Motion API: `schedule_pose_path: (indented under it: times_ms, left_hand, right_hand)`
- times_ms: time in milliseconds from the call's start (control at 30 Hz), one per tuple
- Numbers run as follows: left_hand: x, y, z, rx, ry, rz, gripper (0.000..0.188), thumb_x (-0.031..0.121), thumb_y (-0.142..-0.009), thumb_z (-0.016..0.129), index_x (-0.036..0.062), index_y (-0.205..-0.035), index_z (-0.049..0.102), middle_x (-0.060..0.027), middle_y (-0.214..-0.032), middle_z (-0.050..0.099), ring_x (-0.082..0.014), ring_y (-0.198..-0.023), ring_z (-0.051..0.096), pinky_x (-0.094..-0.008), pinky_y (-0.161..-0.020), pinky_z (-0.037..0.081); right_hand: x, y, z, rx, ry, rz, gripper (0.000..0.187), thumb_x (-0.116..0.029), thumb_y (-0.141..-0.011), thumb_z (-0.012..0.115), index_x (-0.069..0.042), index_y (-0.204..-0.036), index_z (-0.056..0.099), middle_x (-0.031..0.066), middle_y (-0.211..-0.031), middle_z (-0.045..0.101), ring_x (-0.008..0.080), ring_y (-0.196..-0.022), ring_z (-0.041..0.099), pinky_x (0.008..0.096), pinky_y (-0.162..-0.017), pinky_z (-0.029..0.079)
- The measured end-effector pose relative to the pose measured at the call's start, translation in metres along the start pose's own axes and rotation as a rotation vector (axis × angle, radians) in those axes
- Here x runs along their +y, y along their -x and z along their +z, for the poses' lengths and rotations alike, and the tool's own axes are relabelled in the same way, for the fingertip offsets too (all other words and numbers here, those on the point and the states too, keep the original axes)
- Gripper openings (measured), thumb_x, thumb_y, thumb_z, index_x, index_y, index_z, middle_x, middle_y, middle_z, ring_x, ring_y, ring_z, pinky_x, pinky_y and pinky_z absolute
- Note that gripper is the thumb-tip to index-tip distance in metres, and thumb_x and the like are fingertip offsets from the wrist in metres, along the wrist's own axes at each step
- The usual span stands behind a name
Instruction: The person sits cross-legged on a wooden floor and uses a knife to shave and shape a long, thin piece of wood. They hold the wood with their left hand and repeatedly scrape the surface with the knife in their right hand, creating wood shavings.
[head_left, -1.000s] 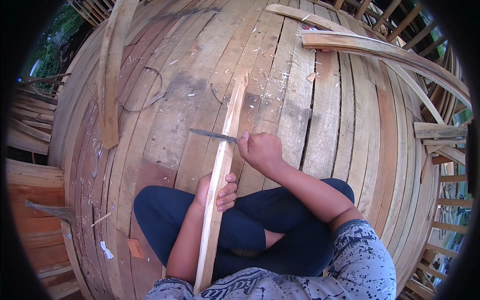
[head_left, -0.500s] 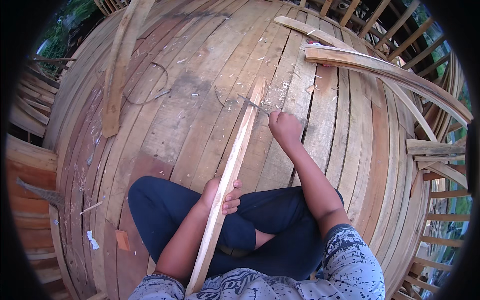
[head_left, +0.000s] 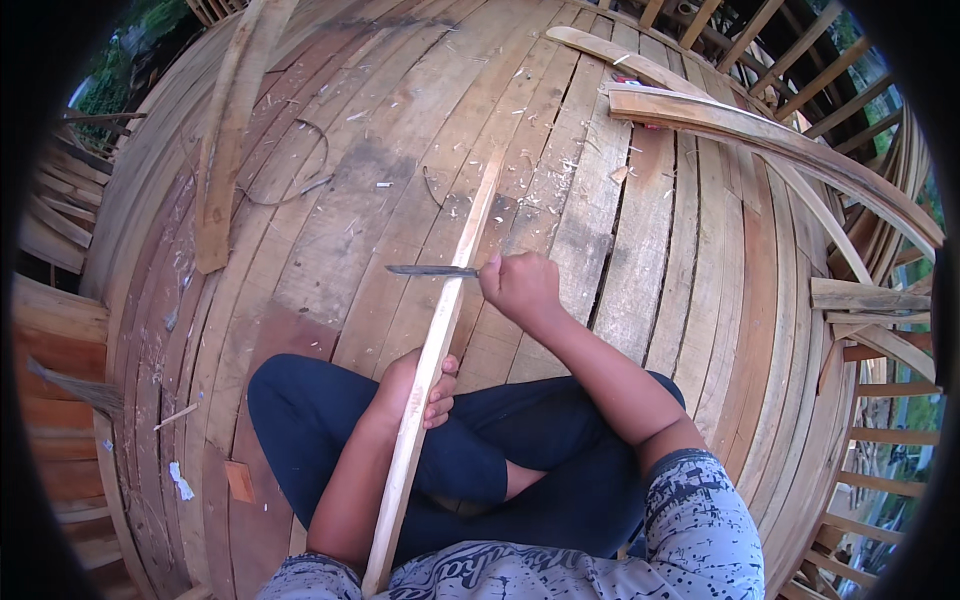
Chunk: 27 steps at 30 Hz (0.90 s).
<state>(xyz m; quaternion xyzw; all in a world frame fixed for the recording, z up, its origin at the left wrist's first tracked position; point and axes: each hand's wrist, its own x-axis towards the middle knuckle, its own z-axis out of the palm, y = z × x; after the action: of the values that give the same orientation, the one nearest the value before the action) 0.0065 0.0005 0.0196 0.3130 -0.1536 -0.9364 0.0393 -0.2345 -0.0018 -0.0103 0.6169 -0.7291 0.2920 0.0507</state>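
A long, pale wooden strip (head_left: pixel 432 345) slants from my body out over the plank floor, its far tip low over the boards. My left hand (head_left: pixel 412 388) is wrapped round its lower part, above my crossed legs. In my right fist (head_left: pixel 523 285) is a knife (head_left: pixel 428 270), its dark blade pointing left and lying across the strip about midway along. The knife's handle is hidden inside the fist. Pale wood shavings (head_left: pixel 540 190) are scattered around the strip's far end.
Curved planks (head_left: pixel 740 120) lie at the far right, and another long plank (head_left: pixel 222 190) at the far left. A thin dark cord (head_left: pixel 325 150) loops on the floor. Slatted railings (head_left: pixel 885 435) edge the right side. A reddish wood scrap (head_left: pixel 240 481) lies left of my knee.
My right hand has moved the knife toward me and left along the strip, from near its far end to the middle. The strip has swung slightly left; my left hand still grips it.
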Motion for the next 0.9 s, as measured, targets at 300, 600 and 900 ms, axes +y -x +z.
schedule_pose_path:
  times_ms: [300,600,900]
  left_hand:
    - [0.001,-0.002,0.012,0.12,-0.118,0.073,0.034,0.041,-0.105,0.035,0.0135,-0.091,0.051,-0.0009,-0.052,0.043,-0.0136,-0.035,0.043,-0.0283,-0.031,0.036]
    - [-0.004,-0.003,0.008,0.119,-0.074,0.024,0.033,0.04,-0.105,0.037,0.0131,-0.092,0.051,-0.0006,-0.052,0.043,-0.0138,-0.035,0.043,-0.029,-0.031,0.036]
    - [0.0,-0.003,0.017,0.198,-0.189,0.073,0.032,0.04,-0.106,0.038,0.0135,-0.092,0.051,0.0,-0.053,0.044,-0.0129,-0.036,0.045,-0.0278,-0.032,0.038]
  right_hand:
    - [0.023,-0.016,0.008,0.019,0.057,0.06,0.05,-0.029,-0.096,0.049,-0.003,-0.057,0.066,0.0203,-0.051,0.059,0.0395,-0.045,0.06,0.0506,-0.047,0.051]
    - [0.016,0.0,0.0,-0.065,-0.004,0.059,0.05,-0.03,-0.094,0.052,-0.002,-0.054,0.065,0.0208,-0.051,0.059,0.0378,-0.045,0.061,0.049,-0.047,0.051]
    - [0.022,-0.013,0.008,-0.015,-0.017,-0.001,0.045,-0.029,-0.094,0.052,-0.008,-0.055,0.064,0.0159,-0.048,0.057,0.0362,-0.043,0.06,0.0471,-0.047,0.05]
